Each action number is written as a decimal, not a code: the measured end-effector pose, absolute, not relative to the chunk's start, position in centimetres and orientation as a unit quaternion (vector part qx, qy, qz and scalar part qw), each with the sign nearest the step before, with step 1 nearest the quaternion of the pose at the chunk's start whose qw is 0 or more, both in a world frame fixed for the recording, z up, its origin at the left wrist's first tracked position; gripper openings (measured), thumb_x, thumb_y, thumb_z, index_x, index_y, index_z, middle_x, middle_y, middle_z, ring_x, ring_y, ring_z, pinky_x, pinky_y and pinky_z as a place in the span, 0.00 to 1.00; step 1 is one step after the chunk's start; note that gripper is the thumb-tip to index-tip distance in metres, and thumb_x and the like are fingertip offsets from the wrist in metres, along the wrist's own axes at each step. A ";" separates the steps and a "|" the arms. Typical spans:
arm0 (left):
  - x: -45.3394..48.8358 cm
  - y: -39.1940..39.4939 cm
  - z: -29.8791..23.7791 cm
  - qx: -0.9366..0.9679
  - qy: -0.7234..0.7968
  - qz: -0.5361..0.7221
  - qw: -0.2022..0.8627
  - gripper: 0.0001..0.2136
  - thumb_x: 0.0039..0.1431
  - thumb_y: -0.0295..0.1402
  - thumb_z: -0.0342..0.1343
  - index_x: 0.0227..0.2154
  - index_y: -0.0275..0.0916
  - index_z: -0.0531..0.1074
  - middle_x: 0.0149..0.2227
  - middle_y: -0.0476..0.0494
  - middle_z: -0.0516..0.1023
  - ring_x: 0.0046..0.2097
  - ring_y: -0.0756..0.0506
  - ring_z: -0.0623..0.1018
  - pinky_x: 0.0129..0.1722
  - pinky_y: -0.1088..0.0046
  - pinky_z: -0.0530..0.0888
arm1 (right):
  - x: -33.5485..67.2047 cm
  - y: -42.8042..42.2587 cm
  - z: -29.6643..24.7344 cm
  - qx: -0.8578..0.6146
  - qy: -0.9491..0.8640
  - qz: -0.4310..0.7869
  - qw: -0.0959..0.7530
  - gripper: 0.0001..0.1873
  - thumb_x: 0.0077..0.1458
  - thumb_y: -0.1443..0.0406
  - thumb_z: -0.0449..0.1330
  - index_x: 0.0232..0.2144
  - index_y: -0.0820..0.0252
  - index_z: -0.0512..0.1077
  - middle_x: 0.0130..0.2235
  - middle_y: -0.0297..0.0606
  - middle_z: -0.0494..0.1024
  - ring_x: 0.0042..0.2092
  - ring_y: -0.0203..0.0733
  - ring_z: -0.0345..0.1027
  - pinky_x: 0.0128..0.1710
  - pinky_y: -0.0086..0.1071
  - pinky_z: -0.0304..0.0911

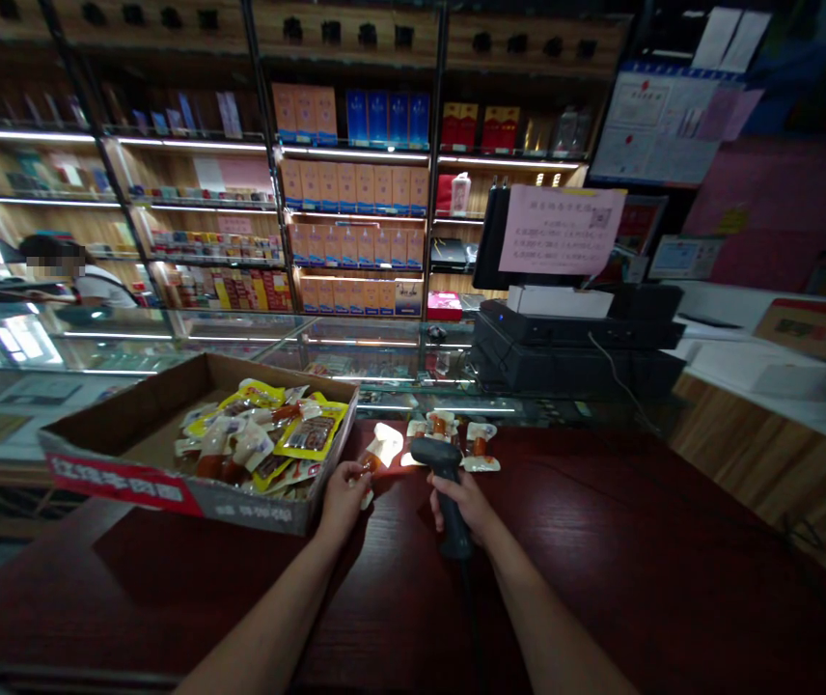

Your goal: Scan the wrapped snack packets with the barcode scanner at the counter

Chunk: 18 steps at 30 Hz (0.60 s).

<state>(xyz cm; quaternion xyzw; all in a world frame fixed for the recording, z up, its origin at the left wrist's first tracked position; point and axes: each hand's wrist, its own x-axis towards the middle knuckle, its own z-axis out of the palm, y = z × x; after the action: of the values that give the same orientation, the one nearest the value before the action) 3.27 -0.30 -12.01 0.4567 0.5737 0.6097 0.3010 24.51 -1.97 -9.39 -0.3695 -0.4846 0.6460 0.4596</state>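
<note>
My left hand [344,494] pinches a packet [385,446], its face tilted toward the scanner [436,456]. My right hand [465,502] is closed round the scanner's grip, aiming its head left at the packet.

We see a glossy dark-red wood counter [637,541], a matt brown cardboard box [130,425] at lower left, shiny plastic snack packets [308,434] inside it, a matt black plastic scanner [446,487], and glass display cases [239,338] behind.
</note>
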 end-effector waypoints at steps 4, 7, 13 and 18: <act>3.2 -0.2 -12.1 0.455 0.575 0.608 0.304 0.10 0.36 0.38 0.59 0.22 0.38 0.68 0.21 0.50 0.70 0.25 0.48 0.71 0.25 0.73 0.68 | 24.5 -2.1 -9.2 -0.367 -0.486 0.646 0.461 0.19 0.42 0.53 0.64 0.29 0.62 0.66 0.15 0.30 0.71 0.14 0.34 0.62 0.13 0.25 0.60; 3.2 -0.2 -12.3 0.452 0.565 0.614 0.314 0.11 0.36 0.38 0.60 0.22 0.37 0.68 0.21 0.50 0.70 0.24 0.49 0.71 0.25 0.74 0.67 | 24.4 -2.0 -9.3 -0.361 -0.487 0.645 0.464 0.19 0.43 0.54 0.63 0.29 0.63 0.67 0.15 0.30 0.72 0.14 0.34 0.62 0.13 0.25 0.60; 3.3 -0.2 -12.4 0.434 0.550 0.610 0.371 0.15 0.34 0.39 0.63 0.25 0.36 0.69 0.21 0.51 0.72 0.23 0.49 0.72 0.23 0.74 0.68 | 24.6 -1.9 -9.6 -0.364 -0.482 0.649 0.463 0.21 0.43 0.53 0.63 0.32 0.63 0.67 0.16 0.30 0.72 0.14 0.34 0.63 0.13 0.26 0.61; 3.4 -0.5 -12.1 0.377 0.524 0.626 0.438 0.19 0.31 0.39 0.67 0.27 0.34 0.70 0.22 0.48 0.75 0.23 0.49 0.74 0.26 0.73 0.70 | 24.7 -1.7 -9.8 -0.366 -0.472 0.649 0.471 0.23 0.41 0.52 0.64 0.32 0.64 0.67 0.16 0.30 0.72 0.14 0.34 0.63 0.13 0.26 0.61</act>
<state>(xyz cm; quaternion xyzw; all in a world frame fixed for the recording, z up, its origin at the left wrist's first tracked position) 3.39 -0.49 -12.10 0.3765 0.5235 0.6262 0.4382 24.71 -1.70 -9.81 -0.3658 -0.4724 0.6493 0.4706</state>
